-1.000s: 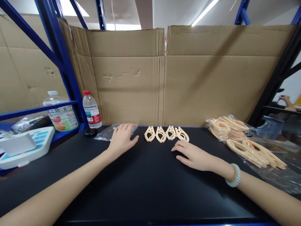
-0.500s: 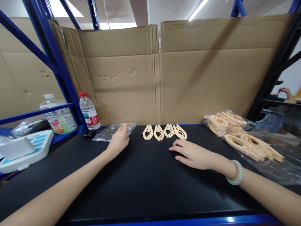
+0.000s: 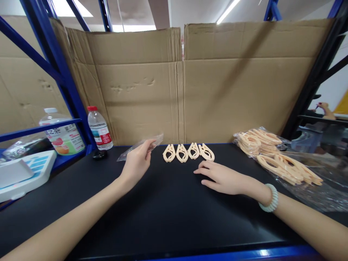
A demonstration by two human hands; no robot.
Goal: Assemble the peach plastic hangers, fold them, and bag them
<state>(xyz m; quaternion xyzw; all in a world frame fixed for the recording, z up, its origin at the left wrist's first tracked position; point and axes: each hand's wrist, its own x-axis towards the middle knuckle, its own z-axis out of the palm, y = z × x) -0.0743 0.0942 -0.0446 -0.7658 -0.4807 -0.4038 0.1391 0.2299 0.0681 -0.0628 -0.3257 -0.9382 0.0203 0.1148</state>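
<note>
My left hand (image 3: 136, 163) pinches a clear plastic bag (image 3: 144, 145) and holds its right end lifted off the black table (image 3: 168, 214). Several peach plastic clips (image 3: 188, 152) lie in a row at the back of the table, just right of the bag. Resting flat on the table just in front of the clips is my right hand (image 3: 221, 177), fingers apart and holding nothing. A pale bead bracelet (image 3: 269, 198) is on that wrist.
A heap of more peach clips (image 3: 274, 154) lies on clear plastic at the right. A water bottle (image 3: 99, 127) and a black cap (image 3: 99, 154) stand back left, a larger drink bottle (image 3: 63, 133) and a white-blue device (image 3: 24, 170) farther left. Cardboard sheets (image 3: 190, 83) wall the back.
My left hand went from lying flat on the bag to gripping it and raising its right end off the table. My right hand stayed put.
</note>
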